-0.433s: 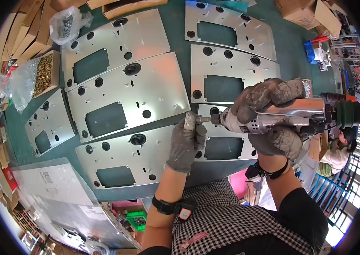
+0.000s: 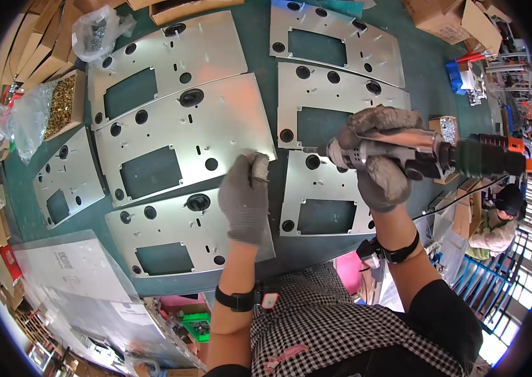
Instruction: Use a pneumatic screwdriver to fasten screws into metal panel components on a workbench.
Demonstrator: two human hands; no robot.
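My right hand, in a worn grey glove, is wrapped round a silver power driver. The driver lies level, its bit pointing left above the right-hand metal panels. My left hand, also gloved, has its fingers pinched together by the right corner of the middle left panel. Whatever is between those fingertips is hidden. Its palm covers part of the lower left panel. Under the driver lie a lower right panel and another panel, with rectangular cutouts, black-rimmed holes and small upright studs.
A box of brass-coloured fasteners and a plastic bag of small parts stand at the left. Another small parts box sits behind the driver. Cardboard boxes line the far right. A person is at the right.
My left hand has let go of the driver's bit and moved left and slightly down to the panel corner. The driver has shifted slightly left and tilted, still in my right hand.
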